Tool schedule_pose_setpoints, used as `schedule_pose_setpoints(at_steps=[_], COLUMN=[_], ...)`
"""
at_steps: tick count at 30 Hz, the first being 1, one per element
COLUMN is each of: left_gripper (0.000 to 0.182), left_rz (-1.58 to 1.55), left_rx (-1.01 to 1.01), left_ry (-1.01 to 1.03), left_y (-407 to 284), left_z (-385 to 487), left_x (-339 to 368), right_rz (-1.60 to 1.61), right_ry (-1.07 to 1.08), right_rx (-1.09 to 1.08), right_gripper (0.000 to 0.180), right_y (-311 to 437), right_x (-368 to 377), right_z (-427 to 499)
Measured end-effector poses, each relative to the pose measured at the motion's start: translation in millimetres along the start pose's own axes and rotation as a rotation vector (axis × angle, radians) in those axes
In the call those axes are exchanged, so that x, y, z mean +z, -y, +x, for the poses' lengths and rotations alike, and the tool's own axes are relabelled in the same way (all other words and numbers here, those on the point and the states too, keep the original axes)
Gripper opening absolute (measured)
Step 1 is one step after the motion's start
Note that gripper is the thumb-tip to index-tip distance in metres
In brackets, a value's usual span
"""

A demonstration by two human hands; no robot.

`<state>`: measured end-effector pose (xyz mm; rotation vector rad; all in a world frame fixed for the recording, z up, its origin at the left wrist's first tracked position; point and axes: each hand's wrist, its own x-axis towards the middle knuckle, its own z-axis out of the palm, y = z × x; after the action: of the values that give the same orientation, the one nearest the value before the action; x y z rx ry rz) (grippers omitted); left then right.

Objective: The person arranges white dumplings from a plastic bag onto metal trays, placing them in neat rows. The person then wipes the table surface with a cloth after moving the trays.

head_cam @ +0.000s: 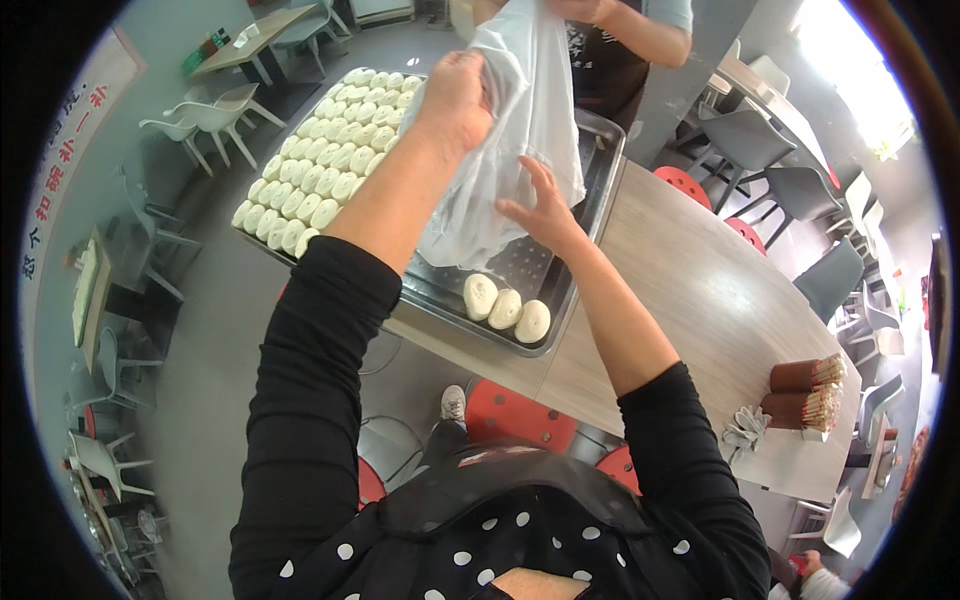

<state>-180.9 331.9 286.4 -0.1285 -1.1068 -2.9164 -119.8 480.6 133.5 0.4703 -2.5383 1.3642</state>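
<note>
My left hand (pixel 459 97) is closed on the side of a translucent white plastic bag (pixel 517 97). My right hand (pixel 546 206) is held lower, fingers spread, against or just beside the bag's lower part; contact is hard to tell. Under the bag lies a dark metal baking tray (pixel 525 346), with three pale coiled dough rolls (pixel 507 308) in its near corner. Part of this tray is hidden by the bag. To the left, a second tray is packed with rows of similar dough rolls (pixel 315 176), partly covered by my left forearm. What the bag contains cannot be made out.
Across the table, another person's hand (pixel 585 9) is at the bag's top. The wooden table (pixel 675 247) carries brown chopstick holders (pixel 787 411) and a bunch of white spoons (pixel 746 429) at right. A red stool (pixel 514 416) stands by my legs. Chairs (pixel 217 116) surround other tables.
</note>
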Motion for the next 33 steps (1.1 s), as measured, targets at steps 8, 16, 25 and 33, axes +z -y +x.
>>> schedule_pose_setpoints(at_steps=[8,16,25,33], left_gripper=[0.021,0.019,0.027,0.054], left_rz=[-0.010,-0.179,0.965,1.711], left_rx=[0.049,0.111,0.763,0.458], left_ry=[0.358,0.429,0.227,0.279], left_y=[-28.2,-56.3,-82.0,34.9], left_z=[-5.0,33.3,8.7,-100.1], left_x=[4.2,45.4,-123.9,-283.3], right_rz=[0.736,0.008,0.089,0.749], right_ry=[-0.272,-0.073,-0.278,-0.233], right_rx=[0.321,-0.083,-0.338,-0.330], right_gripper=[0.019,0.051,0.036,0.041], right_y=[44.0,83.6,76.4,151.8], right_x=[-7.5,-5.7,-90.6,-124.1], right_z=[68.5,60.0,162.5,170.1])
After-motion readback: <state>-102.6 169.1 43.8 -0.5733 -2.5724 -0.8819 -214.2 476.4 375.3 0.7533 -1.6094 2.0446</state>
